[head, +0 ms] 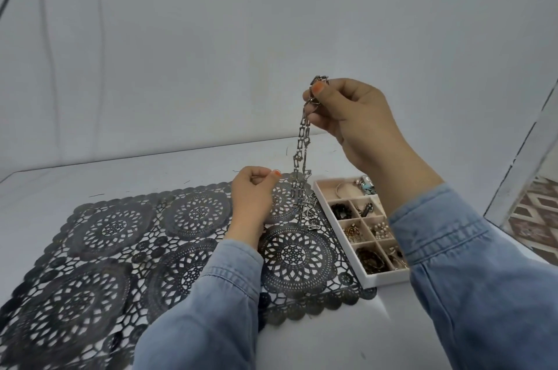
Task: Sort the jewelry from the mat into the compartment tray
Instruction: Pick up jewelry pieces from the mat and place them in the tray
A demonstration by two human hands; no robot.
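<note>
Several tray (383,280) compartments beside the mat (99,227) already hold pieces. On the mat the left hand (252,197) rests with fingers curled; whether it holds anything, I cannot tell. Fingers of the right hand (347,116) pinch the dangling chain (299,155), its tail heaped on the mat, where it may snag the lacework.

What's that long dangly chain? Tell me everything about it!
The chain looks like silvery metal, built from boxy rectangular links. It hangs doubled straight down from the right hand, whose thumb and fingers pinch its top. Its tangled lower end seems to rest on the black lacy mat beside the tray.
</note>
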